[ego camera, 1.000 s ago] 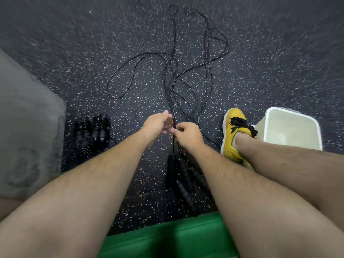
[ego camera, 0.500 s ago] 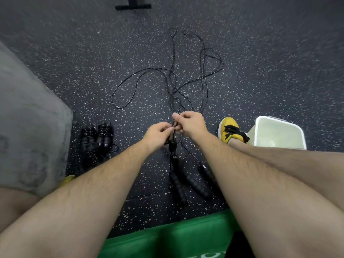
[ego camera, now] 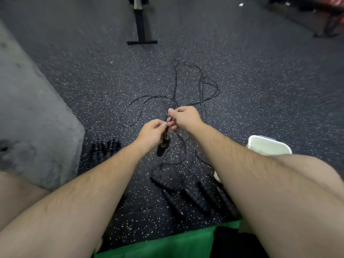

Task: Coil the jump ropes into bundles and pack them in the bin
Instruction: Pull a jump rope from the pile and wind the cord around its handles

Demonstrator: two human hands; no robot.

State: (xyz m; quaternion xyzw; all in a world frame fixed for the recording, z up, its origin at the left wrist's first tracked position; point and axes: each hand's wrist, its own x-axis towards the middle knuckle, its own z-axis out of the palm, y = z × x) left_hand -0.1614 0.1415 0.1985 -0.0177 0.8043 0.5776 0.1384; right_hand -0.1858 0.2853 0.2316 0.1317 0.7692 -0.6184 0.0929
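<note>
I have my left hand (ego camera: 152, 134) and right hand (ego camera: 184, 118) held close together, their fingertips almost touching. Both have their fingers curled, pinching the thin black ropes (ego camera: 130, 116) between thumb and fingers. Two hanging handles (ego camera: 163, 147) dangle just under the left hand. Beyond the hands the ropes sprawl in loose, crossing loops over the speckled floor (ego camera: 260, 90). More strands run back from the hands toward me and end in a row of loose handles (ego camera: 195, 198) lying on the floor below the right forearm. The white bin (ego camera: 268, 148) sits out to the right of the right hand, partly hidden behind my knee. Left of the left hand, two dark bundles (ego camera: 106, 149) lie beside a grey block (ego camera: 33, 118), too blurred for me to make out details. A green mat (ego camera: 167, 244) lies nearest me, and a black stand (ego camera: 141, 25) stands far past the hands.
</note>
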